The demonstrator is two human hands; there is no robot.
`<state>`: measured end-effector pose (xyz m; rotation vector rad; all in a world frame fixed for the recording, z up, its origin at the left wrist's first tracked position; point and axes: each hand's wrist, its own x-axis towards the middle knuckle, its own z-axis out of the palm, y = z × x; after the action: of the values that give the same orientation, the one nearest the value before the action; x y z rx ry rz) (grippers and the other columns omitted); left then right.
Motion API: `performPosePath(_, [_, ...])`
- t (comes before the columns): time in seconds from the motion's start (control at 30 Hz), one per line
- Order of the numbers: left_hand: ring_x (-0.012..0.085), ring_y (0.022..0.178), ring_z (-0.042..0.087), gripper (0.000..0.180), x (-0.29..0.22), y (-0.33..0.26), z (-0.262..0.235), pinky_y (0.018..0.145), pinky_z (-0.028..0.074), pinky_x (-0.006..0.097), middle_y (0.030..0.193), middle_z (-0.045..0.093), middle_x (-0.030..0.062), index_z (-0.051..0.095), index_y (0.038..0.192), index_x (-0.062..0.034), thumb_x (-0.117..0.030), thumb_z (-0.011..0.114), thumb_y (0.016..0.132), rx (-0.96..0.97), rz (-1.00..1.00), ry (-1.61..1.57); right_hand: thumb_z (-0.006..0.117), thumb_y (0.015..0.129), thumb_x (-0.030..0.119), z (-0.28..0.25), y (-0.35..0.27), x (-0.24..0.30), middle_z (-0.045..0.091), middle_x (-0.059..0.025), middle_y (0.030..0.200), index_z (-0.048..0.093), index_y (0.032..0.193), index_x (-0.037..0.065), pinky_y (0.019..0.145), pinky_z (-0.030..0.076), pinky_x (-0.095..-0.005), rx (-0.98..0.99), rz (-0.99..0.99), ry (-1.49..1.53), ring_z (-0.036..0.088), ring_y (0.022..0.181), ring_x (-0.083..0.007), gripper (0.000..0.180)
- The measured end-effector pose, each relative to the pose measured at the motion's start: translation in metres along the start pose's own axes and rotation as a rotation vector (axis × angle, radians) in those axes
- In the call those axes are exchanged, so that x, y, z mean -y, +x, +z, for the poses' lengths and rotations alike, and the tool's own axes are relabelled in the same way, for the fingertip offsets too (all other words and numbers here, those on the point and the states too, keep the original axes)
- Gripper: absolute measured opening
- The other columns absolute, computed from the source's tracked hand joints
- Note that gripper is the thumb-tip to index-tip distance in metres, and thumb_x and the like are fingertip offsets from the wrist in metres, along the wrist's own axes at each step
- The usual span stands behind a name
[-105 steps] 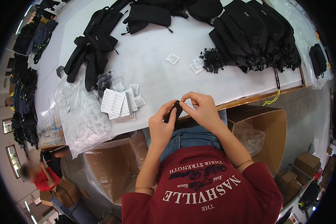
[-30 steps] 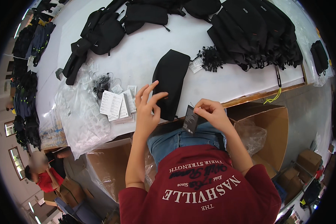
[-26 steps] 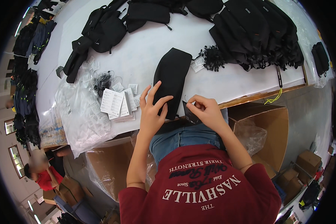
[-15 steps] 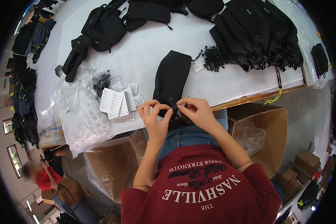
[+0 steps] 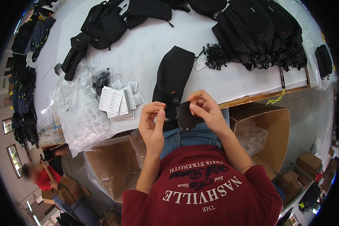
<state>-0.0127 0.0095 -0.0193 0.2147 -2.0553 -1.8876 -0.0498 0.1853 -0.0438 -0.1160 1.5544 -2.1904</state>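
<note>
A flat black pouch (image 5: 172,75) with a small orange mark and a dark loop near its lower end lies at the table's front edge, before me. My right hand (image 5: 206,110) pinches the upper edge of a black tag-like piece (image 5: 186,117), which hangs beside the pouch's lower end. On the other side, my left hand (image 5: 153,119) has thumb and forefinger closed at the pouch's left edge; whatever is between them is too small to make out. To the left lie stacked white printed cards (image 5: 115,101), and a bunch of black cords (image 5: 101,81) sits behind them.
A clear plastic bag of white labels (image 5: 77,116) covers the table's left front. Black bags (image 5: 107,28) lie at the back, with a pile of black pouches (image 5: 252,34) and black cord pieces (image 5: 216,56) at right. Cardboard boxes (image 5: 271,128) stand below the table edge.
My hands have moved apart from the pouch's loop. The black tag-like piece has come into fuller view below my right hand, and the pouch has shifted slightly away from me.
</note>
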Motion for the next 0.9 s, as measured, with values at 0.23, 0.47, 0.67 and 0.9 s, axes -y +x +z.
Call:
performPosePath(0.23, [0.0048, 0.067, 0.05, 0.007, -0.014, -0.004, -0.001, 0.06, 0.039, 0.018, 0.077, 0.058, 0.0006, 0.059, 0.096, 0.001, -0.002, 0.061, 0.09, 0.197, -0.306, -0.242, 0.059, 0.091, 0.007, -0.008, -0.003, 0.013, 0.06, -0.0019, 0.084, 0.058, 0.099, 0.004, 0.075, 0.043, -0.0206, 0.017, -0.043, 0.057, 0.057, 0.08, -0.0079, 0.009])
performPosePath(0.47, [0.0, 0.063, 0.042, 0.008, -0.016, 0.0, -0.002, 0.058, 0.032, 0.016, 0.073, 0.054, -0.0039, 0.061, 0.096, 0.0018, 0.0, 0.062, 0.089, 0.172, -0.288, -0.189, 0.061, 0.089, 0.006, -0.033, -0.008, 0.022, 0.061, -0.0019, 0.083, 0.059, 0.098, 0.003, 0.07, 0.044, -0.0195, 0.04, 0.095, -0.177, 0.058, 0.077, -0.0069, 0.01])
performPosePath(0.67, [-0.0006, 0.062, 0.04, 0.006, -0.023, -0.001, 0.002, 0.055, 0.029, 0.016, 0.072, 0.053, -0.0054, 0.062, 0.093, 0.0008, -0.001, 0.063, 0.088, 0.217, -0.296, -0.158, 0.059, 0.09, 0.006, -0.023, -0.01, 0.024, 0.061, -0.0043, 0.083, 0.056, 0.096, 0.002, 0.068, 0.045, -0.0202, 0.074, -0.04, 0.004, 0.059, 0.075, -0.0087, 0.008])
performPosePath(0.9, [0.0, 0.056, 0.034, 0.005, -0.022, -0.007, 0.009, 0.053, 0.026, 0.017, 0.064, 0.047, -0.0071, 0.061, 0.089, -0.0002, -0.002, 0.064, 0.085, 0.362, -0.294, -0.105, 0.058, 0.093, 0.008, -0.005, -0.015, 0.026, 0.059, -0.0043, 0.079, 0.049, 0.103, 0.004, 0.06, 0.043, -0.0194, 0.105, -0.073, 0.147, 0.056, 0.068, -0.0083, 0.014])
